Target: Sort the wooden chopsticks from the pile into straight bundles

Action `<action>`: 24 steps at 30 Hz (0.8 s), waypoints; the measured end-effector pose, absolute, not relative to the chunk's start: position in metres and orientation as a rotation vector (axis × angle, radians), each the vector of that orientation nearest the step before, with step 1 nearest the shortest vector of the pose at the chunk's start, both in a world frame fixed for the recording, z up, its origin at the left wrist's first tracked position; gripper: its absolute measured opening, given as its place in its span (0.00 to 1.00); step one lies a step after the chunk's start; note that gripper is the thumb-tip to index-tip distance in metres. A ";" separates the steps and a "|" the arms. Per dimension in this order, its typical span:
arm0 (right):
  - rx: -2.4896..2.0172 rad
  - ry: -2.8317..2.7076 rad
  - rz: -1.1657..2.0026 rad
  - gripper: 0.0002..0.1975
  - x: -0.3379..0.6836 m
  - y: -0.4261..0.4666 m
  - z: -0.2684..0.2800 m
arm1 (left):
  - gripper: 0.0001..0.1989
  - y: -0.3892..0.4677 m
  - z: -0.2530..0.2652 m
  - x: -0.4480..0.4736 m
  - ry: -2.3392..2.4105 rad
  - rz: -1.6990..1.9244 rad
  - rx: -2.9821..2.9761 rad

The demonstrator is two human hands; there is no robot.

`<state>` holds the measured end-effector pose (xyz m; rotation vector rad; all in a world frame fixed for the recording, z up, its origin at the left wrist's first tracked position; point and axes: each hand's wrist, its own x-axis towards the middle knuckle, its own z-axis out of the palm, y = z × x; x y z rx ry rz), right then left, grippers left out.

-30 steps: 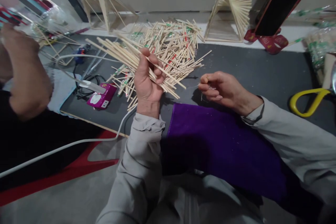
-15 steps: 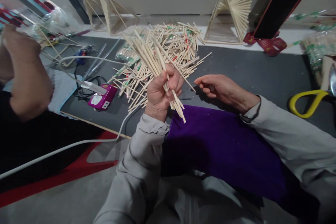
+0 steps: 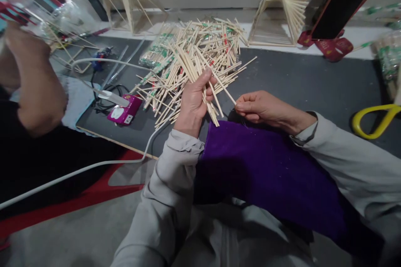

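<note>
My left hand is closed around a loose bundle of thin wooden chopsticks, held over the near side of a heap. Their lower ends stick out below the palm, above a purple cloth on my lap. One chopstick slants from the bundle toward my right hand, whose thumb and fingertips pinch its lower end. Behind the bundle, a big pile of loose chopsticks lies on the dark tabletop. Some are in clear wrappers with green print.
A pink power adapter with a white cable sits left of the pile. Yellow-handled scissors lie at the right. Fan-shaped stick structures stand along the wall. At far left is another person's arm.
My right hand has closed on the lower end of the slanting chopstick. My left hand has turned and loosened, and the bundle now sits lower and flatter.
</note>
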<state>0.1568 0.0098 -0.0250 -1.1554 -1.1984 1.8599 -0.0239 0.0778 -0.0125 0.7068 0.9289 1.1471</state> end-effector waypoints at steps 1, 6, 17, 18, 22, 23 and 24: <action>-1.160 -1.195 1.865 0.12 0.155 0.009 -0.027 | 0.09 0.078 -0.015 -0.022 0.931 1.143 0.727; -1.177 -1.214 1.882 0.13 0.150 0.006 -0.032 | 0.10 0.077 -0.021 -0.019 0.887 1.083 0.779; -1.396 -1.607 1.677 0.18 0.145 0.001 -0.028 | 0.14 0.079 -0.028 -0.020 0.891 1.120 0.902; -1.425 -1.626 1.674 0.18 0.146 0.002 -0.026 | 0.15 0.078 -0.027 -0.021 0.890 1.109 0.913; -1.386 -1.325 1.534 0.16 0.161 0.014 -0.020 | 0.16 0.069 -0.020 -0.022 0.910 0.928 0.990; -1.329 -1.215 1.471 0.15 0.166 0.019 -0.019 | 0.16 0.066 -0.019 -0.022 0.911 0.859 1.023; -1.263 -1.126 1.422 0.14 0.171 0.023 -0.018 | 0.15 0.063 -0.018 -0.021 0.912 0.790 1.059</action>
